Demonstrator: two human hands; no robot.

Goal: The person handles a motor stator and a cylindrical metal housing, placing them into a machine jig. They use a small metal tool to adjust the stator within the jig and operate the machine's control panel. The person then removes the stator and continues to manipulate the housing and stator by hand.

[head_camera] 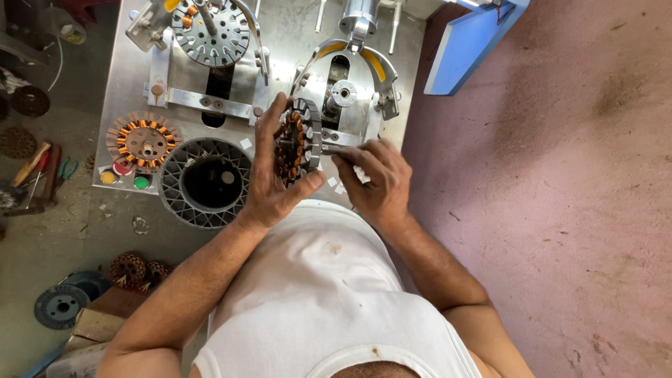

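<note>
**Winding check on a part-wound motor core**

The person's left hand [269, 178] grips a round toothed motor core [297, 143] on edge, fingers wrapped over its top rim and thumb under it, just in front of the winding machine's spindle [343, 92]. Copper coils already sit on the teeth facing the palm; the teeth on the side away from the palm look bare grey metal, so the winding seems only partly done on this piece. The right hand [374, 178] is closed around a thin metal tool [336, 149], its tip touching the core's outer rim beside the left thumb.

Well to the left of the left hand, a finished-looking core with copper coils [143, 138] lies flat on the metal bench [126, 77], and beyond it an unwound grey core [211, 31] sits mounted on a second fixture. Just below the left wrist stands a black ribbed ring [204, 183]. By this showing, one core is wound, one is in hand, one is waiting
</note>
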